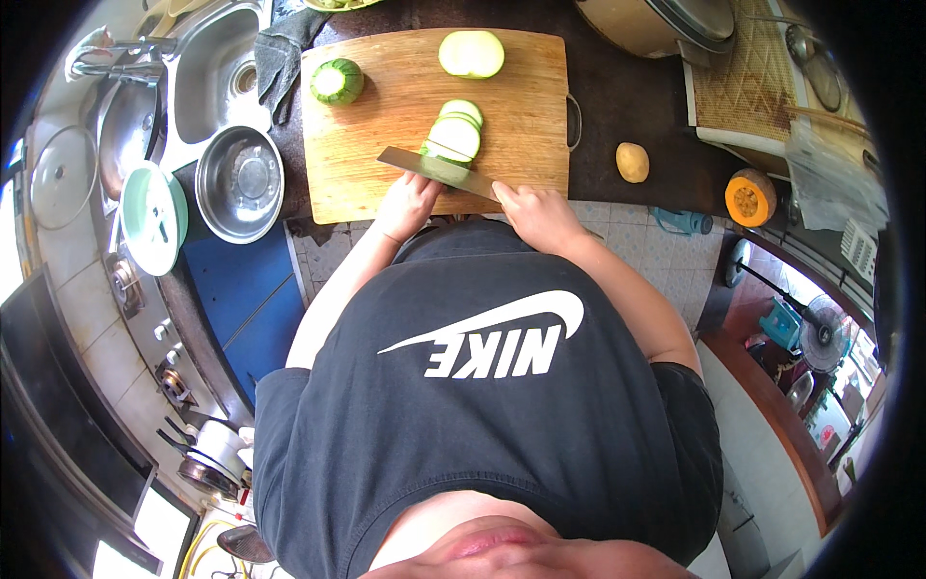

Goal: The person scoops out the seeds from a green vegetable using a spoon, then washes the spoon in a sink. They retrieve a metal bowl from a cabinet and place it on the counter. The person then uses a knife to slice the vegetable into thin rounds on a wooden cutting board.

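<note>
A wooden cutting board [391,87] lies before me. My right hand [539,216] is closed round the handle end of a cleaver-like kitchen knife [441,172], its wide blade pointing left across a green zucchini. Several round zucchini slices [454,139] lean on one another just beyond the blade. My left hand [409,206] is at the near side of the blade, fingertips against the uncut piece, which is mostly hidden by blade and fingers. A zucchini end piece [337,82] stands at the board's upper left, and a pale cut slab [472,54] lies at its upper right.
A steel bowl [239,184], a mint-green basin [153,217] and a sink [217,79] are at the left, with a grey cloth [286,58] beside the board. On the right are a potato [632,162], a cut pumpkin [750,197] and a large lidded pot [651,29].
</note>
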`<move>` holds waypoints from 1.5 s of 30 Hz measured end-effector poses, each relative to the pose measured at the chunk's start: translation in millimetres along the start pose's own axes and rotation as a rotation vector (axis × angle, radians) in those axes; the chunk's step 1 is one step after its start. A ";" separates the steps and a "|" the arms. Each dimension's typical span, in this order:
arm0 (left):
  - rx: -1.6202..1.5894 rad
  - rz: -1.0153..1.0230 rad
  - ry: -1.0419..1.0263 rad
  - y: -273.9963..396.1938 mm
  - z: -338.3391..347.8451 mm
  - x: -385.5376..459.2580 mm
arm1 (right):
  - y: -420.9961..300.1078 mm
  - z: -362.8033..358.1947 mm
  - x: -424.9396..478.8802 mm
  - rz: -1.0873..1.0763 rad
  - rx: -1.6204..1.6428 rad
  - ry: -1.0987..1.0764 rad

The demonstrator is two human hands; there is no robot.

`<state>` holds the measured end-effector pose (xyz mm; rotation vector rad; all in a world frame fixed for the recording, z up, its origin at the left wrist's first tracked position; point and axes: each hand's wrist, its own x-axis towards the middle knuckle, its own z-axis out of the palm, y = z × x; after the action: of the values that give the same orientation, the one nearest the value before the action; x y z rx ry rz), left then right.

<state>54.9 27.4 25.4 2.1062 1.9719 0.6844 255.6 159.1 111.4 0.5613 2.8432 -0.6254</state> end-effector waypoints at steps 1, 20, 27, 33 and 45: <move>0.001 -0.004 0.004 -0.6 2.0 -0.7 | 0.1 1.1 -0.9 -0.002 -0.002 0.006; -0.052 0.004 0.055 -1.5 0.7 2.3 | -4.2 -0.2 6.9 0.015 0.095 0.012; -0.080 -0.015 0.062 -2.5 0.5 2.6 | -4.0 5.7 15.2 0.047 0.111 -0.060; -0.079 -0.017 0.031 -2.6 -3.3 2.7 | -2.0 9.4 21.4 0.029 0.144 -0.036; -0.079 0.027 0.082 -1.4 -12.8 12.9 | 9.4 44.2 50.2 0.058 0.105 0.006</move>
<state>48.2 37.9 38.7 2.0943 1.9263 0.8527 217.4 164.0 56.0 0.6606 2.8009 -0.7670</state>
